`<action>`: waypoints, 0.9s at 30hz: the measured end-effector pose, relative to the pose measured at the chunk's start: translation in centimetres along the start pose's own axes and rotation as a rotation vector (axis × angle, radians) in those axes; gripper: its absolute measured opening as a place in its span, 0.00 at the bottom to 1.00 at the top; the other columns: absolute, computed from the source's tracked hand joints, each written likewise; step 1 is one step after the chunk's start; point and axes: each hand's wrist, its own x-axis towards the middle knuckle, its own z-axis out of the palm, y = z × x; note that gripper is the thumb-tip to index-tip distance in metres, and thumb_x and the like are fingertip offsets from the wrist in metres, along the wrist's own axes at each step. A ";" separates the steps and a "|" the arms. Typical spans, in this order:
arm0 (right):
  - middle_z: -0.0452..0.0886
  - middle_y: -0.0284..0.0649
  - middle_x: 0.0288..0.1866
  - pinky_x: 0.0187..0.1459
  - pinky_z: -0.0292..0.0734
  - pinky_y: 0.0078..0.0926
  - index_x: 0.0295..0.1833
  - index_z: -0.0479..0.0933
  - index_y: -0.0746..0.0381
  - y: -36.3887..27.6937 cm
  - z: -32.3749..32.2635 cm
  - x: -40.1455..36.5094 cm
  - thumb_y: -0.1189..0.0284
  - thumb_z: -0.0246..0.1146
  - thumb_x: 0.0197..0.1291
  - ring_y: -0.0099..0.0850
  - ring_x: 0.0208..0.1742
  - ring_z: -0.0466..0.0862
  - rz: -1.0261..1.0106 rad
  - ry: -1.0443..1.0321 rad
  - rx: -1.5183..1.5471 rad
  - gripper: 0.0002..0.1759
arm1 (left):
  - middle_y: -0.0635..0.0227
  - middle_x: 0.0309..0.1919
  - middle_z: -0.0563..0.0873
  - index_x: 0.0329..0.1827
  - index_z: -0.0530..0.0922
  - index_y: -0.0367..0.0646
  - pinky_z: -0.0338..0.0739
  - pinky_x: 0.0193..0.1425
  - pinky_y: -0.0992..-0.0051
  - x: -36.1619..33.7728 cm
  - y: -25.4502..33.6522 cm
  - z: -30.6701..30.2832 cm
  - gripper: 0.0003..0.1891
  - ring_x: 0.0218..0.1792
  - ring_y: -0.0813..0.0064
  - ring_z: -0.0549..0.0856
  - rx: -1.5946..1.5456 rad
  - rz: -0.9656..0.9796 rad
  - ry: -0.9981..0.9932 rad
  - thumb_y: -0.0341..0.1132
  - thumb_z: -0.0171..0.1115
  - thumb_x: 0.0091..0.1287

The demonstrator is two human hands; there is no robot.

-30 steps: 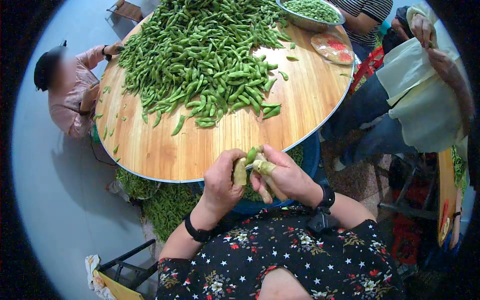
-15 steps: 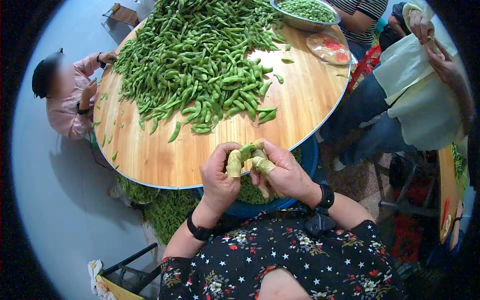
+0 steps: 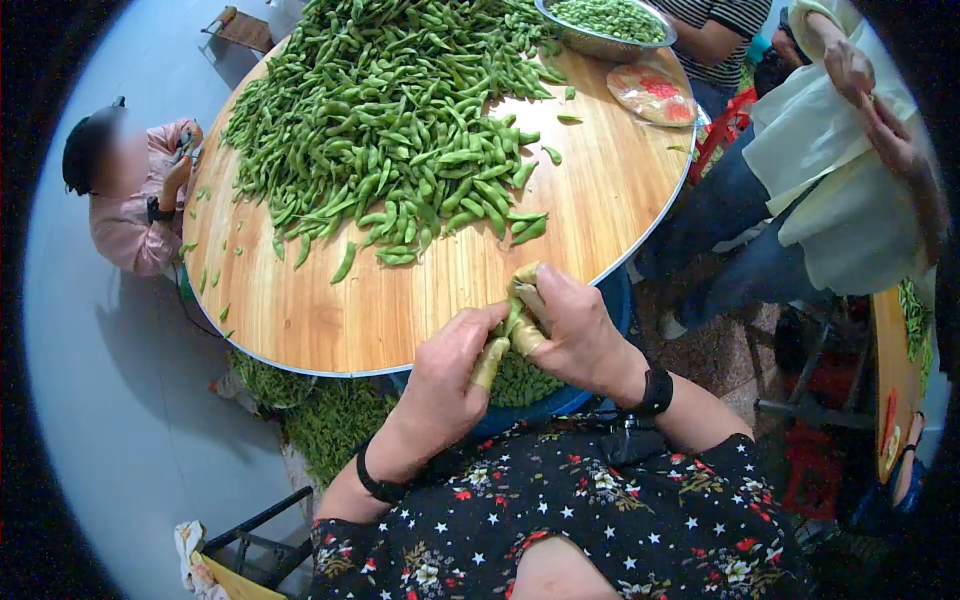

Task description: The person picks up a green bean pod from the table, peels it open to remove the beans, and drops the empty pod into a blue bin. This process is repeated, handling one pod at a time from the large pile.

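Note:
My left hand and my right hand meet in front of the table edge, both closed on one green soybean pod. Much of the pod is hidden by the fingers. Yellowish coverings wrap the thumbs and some fingertips of both hands. Beyond them, a large heap of green soybean pods covers the far part of the round wooden table. Beneath my hands, a blue tub holds green contents, partly hidden by my wrists.
A metal bowl of shelled beans stands at the table's back right, near a round red-patterned item. A person in pink sits left; another in a pale apron stands right. Green husks lie below the table.
My hands have closed in around the pod, the left shifting right and rolling over. On the left, the person in pink has drawn a hand back from the heap.

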 end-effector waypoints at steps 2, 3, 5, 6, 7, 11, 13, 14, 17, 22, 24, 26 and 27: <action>0.75 0.49 0.28 0.30 0.73 0.33 0.41 0.71 0.66 -0.2 -0.4 0.0 0.79 0.63 0.50 0.43 0.28 0.79 0.054 -0.025 0.032 0.12 | 0.52 0.42 0.83 0.56 0.76 0.34 0.78 0.47 0.69 0.0 0.4 -0.2 0.18 0.43 0.56 0.84 -0.109 -0.143 -0.047 0.21 0.58 0.61; 0.74 0.50 0.26 0.29 0.72 0.33 0.39 0.71 0.66 -0.3 -0.7 -0.1 0.79 0.61 0.50 0.44 0.27 0.78 0.108 -0.053 0.065 0.10 | 0.52 0.42 0.83 0.56 0.76 0.34 0.78 0.47 0.69 0.0 0.4 -0.3 0.18 0.43 0.56 0.84 -0.110 -0.143 -0.049 0.21 0.58 0.61; 0.74 0.49 0.25 0.28 0.71 0.33 0.37 0.71 0.66 -0.5 -1.2 -0.3 0.78 0.60 0.50 0.43 0.26 0.78 0.173 -0.084 0.076 0.08 | 0.53 0.41 0.83 0.58 0.76 0.35 0.78 0.47 0.70 -0.1 0.2 -0.4 0.20 0.43 0.57 0.84 -0.208 -0.179 -0.053 0.20 0.58 0.61; 0.73 0.49 0.24 0.28 0.70 0.32 0.36 0.70 0.66 -0.4 -1.4 -0.4 0.78 0.60 0.50 0.42 0.26 0.77 0.236 -0.117 0.086 0.07 | 0.53 0.41 0.83 0.58 0.76 0.35 0.78 0.47 0.70 -0.1 0.1 -0.6 0.20 0.43 0.57 0.84 -0.208 -0.178 -0.051 0.20 0.58 0.61; 0.73 0.49 0.24 0.28 0.70 0.32 0.36 0.70 0.66 -0.3 -1.6 -0.6 0.78 0.60 0.50 0.42 0.26 0.77 0.234 -0.118 0.085 0.07 | 0.54 0.40 0.84 0.58 0.76 0.35 0.78 0.47 0.70 -0.1 0.0 -0.9 0.20 0.42 0.58 0.84 -0.159 -0.139 -0.028 0.21 0.59 0.61; 0.73 0.47 0.24 0.29 0.70 0.29 0.37 0.73 0.66 0.2 -2.0 -1.4 0.78 0.61 0.51 0.35 0.25 0.75 0.268 -0.231 0.089 0.07 | 0.60 0.38 0.84 0.58 0.77 0.35 0.78 0.43 0.74 -0.6 -0.1 -0.9 0.18 0.38 0.70 0.84 -0.158 -0.167 0.038 0.23 0.59 0.64; 0.74 0.45 0.24 0.30 0.70 0.28 0.39 0.74 0.66 -0.1 -2.1 -1.4 0.78 0.61 0.52 0.32 0.24 0.74 0.253 -0.248 0.109 0.08 | 0.63 0.38 0.84 0.57 0.77 0.35 0.77 0.42 0.77 -0.8 -0.1 -0.9 0.17 0.38 0.74 0.83 -0.296 -0.293 0.032 0.23 0.58 0.65; 0.73 0.45 0.24 0.30 0.70 0.32 0.40 0.73 0.66 -0.6 -2.1 -1.1 0.76 0.62 0.54 0.36 0.25 0.74 0.266 -0.208 0.163 0.08 | 0.65 0.38 0.83 0.57 0.77 0.35 0.77 0.40 0.79 -0.9 -0.2 -0.9 0.16 0.38 0.79 0.82 -0.434 -0.420 0.024 0.23 0.57 0.66; 0.73 0.45 0.25 0.31 0.71 0.34 0.42 0.73 0.67 -0.9 -2.1 -1.1 0.74 0.62 0.56 0.39 0.26 0.76 0.275 -0.183 0.210 0.10 | 0.69 0.37 0.82 0.56 0.77 0.34 0.76 0.39 0.81 -1.1 -1.1 -0.2 0.14 0.38 0.83 0.81 -0.620 -0.474 0.051 0.23 0.55 0.68; 0.75 0.39 0.23 0.29 0.71 0.26 0.47 0.75 0.65 0.0 -1.9 -1.5 0.73 0.60 0.60 0.28 0.24 0.77 0.279 -0.285 0.284 0.12 | 0.65 0.37 0.84 0.54 0.79 0.37 0.77 0.41 0.79 -0.8 -1.5 -0.5 0.15 0.36 0.76 0.83 -0.375 -0.296 0.073 0.21 0.56 0.65; 0.76 0.38 0.21 0.26 0.72 0.25 0.47 0.75 0.66 0.0 -1.9 -1.6 0.72 0.59 0.62 0.27 0.22 0.78 0.221 -0.455 0.222 0.11 | 0.63 0.37 0.84 0.53 0.80 0.38 0.78 0.41 0.78 -0.9 -1.7 -0.5 0.15 0.36 0.72 0.84 -0.232 -0.198 0.090 0.21 0.57 0.63; 0.77 0.38 0.21 0.25 0.73 0.25 0.46 0.75 0.67 -0.1 -2.0 -1.7 0.72 0.57 0.63 0.26 0.21 0.79 0.153 -0.454 0.157 0.10 | 0.59 0.36 0.84 0.49 0.82 0.39 0.79 0.43 0.74 -1.1 -1.8 -0.5 0.15 0.37 0.66 0.85 -0.108 -0.155 0.118 0.20 0.61 0.59; 0.78 0.46 0.25 0.30 0.74 0.32 0.45 0.74 0.67 -0.4 -2.1 -1.6 0.71 0.57 0.64 0.39 0.27 0.80 0.229 -0.439 0.179 0.10 | 0.59 0.36 0.84 0.49 0.82 0.39 0.79 0.43 0.74 -1.1 -1.8 -0.5 0.15 0.37 0.66 0.85 -0.107 -0.155 0.120 0.20 0.61 0.59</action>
